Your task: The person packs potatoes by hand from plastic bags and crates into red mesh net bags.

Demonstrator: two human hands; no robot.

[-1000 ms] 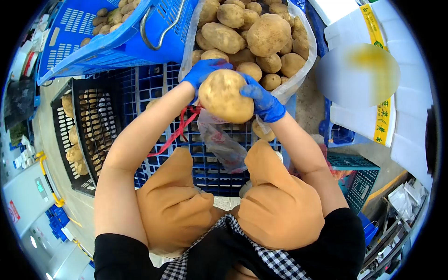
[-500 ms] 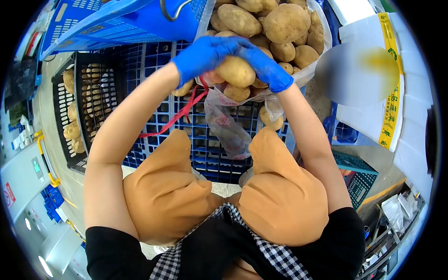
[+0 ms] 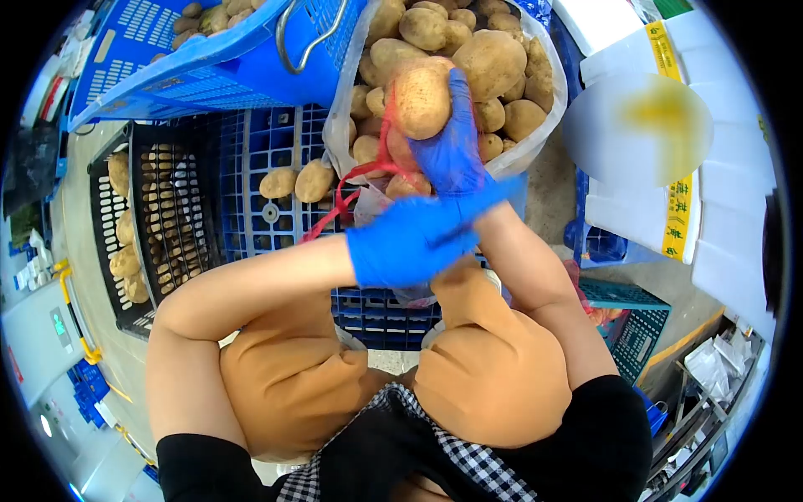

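My right hand, in a blue glove, grips a large potato from its right and near side, above the plastic-lined container of potatoes. My left hand, gloved in blue too, crosses over my right wrist. Its fingers stretch out to the right, partly smeared by motion, and I see nothing held in them. Red mesh netting hangs near the potato in my hand and trails down to the left. Two loose potatoes lie on the blue plastic pallet.
A blue crate with potatoes stands tilted at the upper left. Below it is a black slatted crate with potatoes. White boxes with yellow tape stand at the right, and a dark green crate sits at the lower right.
My left hand has come off the potato and moved down towards me, across my right wrist. The right hand now holds the potato by itself, turned more upright. Two loose potatoes now show on the pallet.
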